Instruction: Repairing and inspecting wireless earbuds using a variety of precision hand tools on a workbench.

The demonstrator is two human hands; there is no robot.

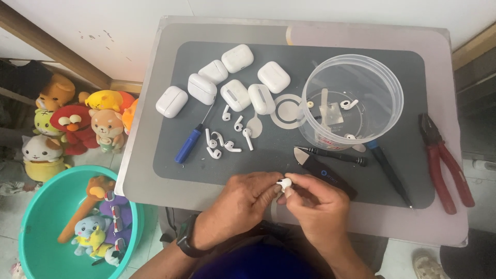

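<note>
My left hand (242, 200) and my right hand (319, 202) meet at the near edge of a small table, both pinching one small white earbud (284, 182) between their fingertips. A dark watch sits on my left wrist. Just beyond the hands several loose white earbuds (223, 140) lie on a grey mat (413, 170). Behind those rest several white earbud cases (236, 94), lids shut.
A clear plastic tub (372, 82) with small white parts stands at the right. A blue-handled screwdriver (189, 144), a black pry tool (324, 171), a black screwdriver (338, 155) and red pliers (445, 163) lie on the table. Plush toys (77, 121) and a teal basin (39, 206) sit on the floor at left.
</note>
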